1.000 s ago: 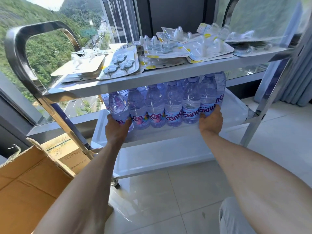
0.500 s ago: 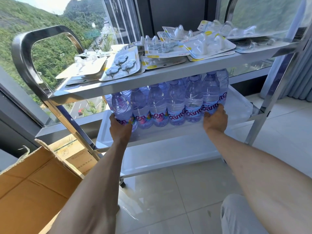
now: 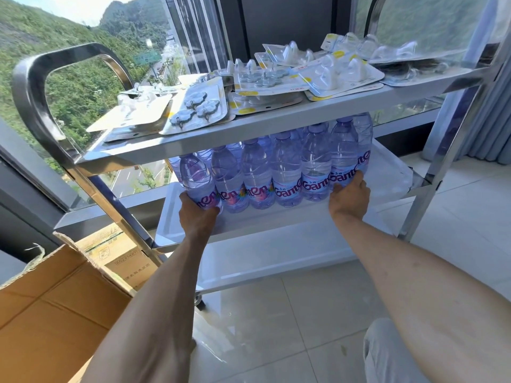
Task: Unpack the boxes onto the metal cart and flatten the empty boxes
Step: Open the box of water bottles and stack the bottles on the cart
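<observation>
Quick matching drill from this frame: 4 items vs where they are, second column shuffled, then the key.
Items:
1. pack of water bottles
2. blister packs of hooks
3. cardboard box
4. left hand

Places:
A. top shelf of the cart
B. floor, left of the cart
C. middle shelf of the cart
D. at the pack's left end

Pairs: 1-C, 2-A, 3-B, 4-D

I look down on a pale tiled floor (image 3: 318, 322), glossy enough to catch the daylight. Ahead of me a tall window (image 3: 83, 87) with dark frames shows green hills (image 3: 55, 51), a road (image 3: 130, 178) far below and a strip of bright sky (image 3: 80, 6). A dark panel (image 3: 290, 23) stands between the panes. A grey-blue curtain (image 3: 489, 128) hangs at my right.
</observation>
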Available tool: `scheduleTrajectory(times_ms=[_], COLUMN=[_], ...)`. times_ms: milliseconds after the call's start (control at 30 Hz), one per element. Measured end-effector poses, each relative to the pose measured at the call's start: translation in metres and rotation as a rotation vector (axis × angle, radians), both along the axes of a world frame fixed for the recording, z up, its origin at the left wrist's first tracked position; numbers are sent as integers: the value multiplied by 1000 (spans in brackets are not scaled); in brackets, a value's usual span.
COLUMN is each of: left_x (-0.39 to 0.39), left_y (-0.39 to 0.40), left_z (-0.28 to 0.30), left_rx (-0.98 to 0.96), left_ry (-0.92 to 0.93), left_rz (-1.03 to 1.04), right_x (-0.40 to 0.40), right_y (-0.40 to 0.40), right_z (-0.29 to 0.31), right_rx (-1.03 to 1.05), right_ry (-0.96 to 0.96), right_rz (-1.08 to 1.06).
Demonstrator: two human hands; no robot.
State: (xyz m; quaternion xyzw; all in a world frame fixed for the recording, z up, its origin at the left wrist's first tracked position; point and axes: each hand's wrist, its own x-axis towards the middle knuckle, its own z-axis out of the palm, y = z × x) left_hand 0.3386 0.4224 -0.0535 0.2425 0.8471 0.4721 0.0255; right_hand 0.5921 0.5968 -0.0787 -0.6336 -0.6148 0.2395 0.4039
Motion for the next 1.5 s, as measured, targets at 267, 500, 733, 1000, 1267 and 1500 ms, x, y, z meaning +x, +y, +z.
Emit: scheduleTrajectory(times_ms=[267,500,733,1000,1267,1500], left_x=[-6,0,12,19,30,34], left_y=[-19,-6,19,51,41,30], left_z=[29,93,84,89,91,76], left_rx=[72,29,-174,-343,-270,-300], left_ry=[480,803,1030,894,855,823], left_rz=[99,33,-185,-103,-108,-101], right_x=[0,1,2,-25,-76,-77], right_y=[2,1,1,-55,-103,-114], right_z=[-1,2,7,9,16,7], right_rx=[-8,-53,-68,180,267,140], right_ry=[8,19,24,5,-79,-109], right_rz=[15,17,24,-70,413,484])
